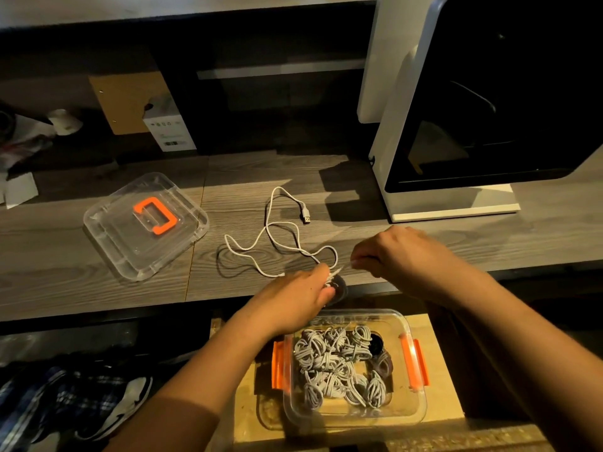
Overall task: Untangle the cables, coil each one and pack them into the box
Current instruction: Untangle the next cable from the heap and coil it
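White cable [267, 220] lies in loose loops on bench [98, 288], USB plug at far end, near end taut between both hands at the bench edge. Both forearms reach forward. Left hand [293, 298] knuckles up, fingers curled round the cable. Right hand [398, 252] pinches the cable tip. Box [421, 402] sits below the bench, holding grey coils [336, 363]. Lid [145, 223] lies on bench, left.
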A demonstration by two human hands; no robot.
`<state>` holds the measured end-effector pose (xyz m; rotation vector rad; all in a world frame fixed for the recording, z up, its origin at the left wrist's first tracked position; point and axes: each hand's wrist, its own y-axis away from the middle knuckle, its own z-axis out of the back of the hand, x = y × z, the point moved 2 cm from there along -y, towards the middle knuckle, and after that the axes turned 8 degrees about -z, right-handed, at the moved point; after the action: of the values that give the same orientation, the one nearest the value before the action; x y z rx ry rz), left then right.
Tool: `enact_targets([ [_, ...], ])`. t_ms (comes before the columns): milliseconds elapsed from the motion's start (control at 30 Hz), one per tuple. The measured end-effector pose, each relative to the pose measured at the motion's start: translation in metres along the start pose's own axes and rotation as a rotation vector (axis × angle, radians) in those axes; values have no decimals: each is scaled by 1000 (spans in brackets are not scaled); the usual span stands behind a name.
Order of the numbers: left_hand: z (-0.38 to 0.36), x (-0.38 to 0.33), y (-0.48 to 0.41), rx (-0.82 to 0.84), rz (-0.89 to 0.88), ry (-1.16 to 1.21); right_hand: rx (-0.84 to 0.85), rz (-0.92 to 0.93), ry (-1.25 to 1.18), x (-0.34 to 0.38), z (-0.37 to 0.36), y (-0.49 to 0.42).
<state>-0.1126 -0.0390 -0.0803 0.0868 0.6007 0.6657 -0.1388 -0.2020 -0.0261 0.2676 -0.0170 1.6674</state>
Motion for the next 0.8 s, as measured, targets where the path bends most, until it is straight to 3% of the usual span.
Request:
enact_targets([
  [100,5,-13,7,-100,-65,380,-107,40,-98,-13,9,0],
  [167,10,-31,15,-272,-110,636,-74,43,-309,-17,11,-1],
  [267,15,-52,16,-567,-192,797,-6,70,-590,-2,3,-3],
  [400,23,-39,4,-936,-114,650,-9,-52,-574,30,-20,-5],
  [533,22,-21,-3,-1140,48,399,32,-85,-496,49,-36,-1],
  [667,21,-1,-7,-1117,205,106,13,-15,-373,59,-45,12],
  [800,7,14,-12,-746,429,1,-23,88,-196,58,-43,18],
])
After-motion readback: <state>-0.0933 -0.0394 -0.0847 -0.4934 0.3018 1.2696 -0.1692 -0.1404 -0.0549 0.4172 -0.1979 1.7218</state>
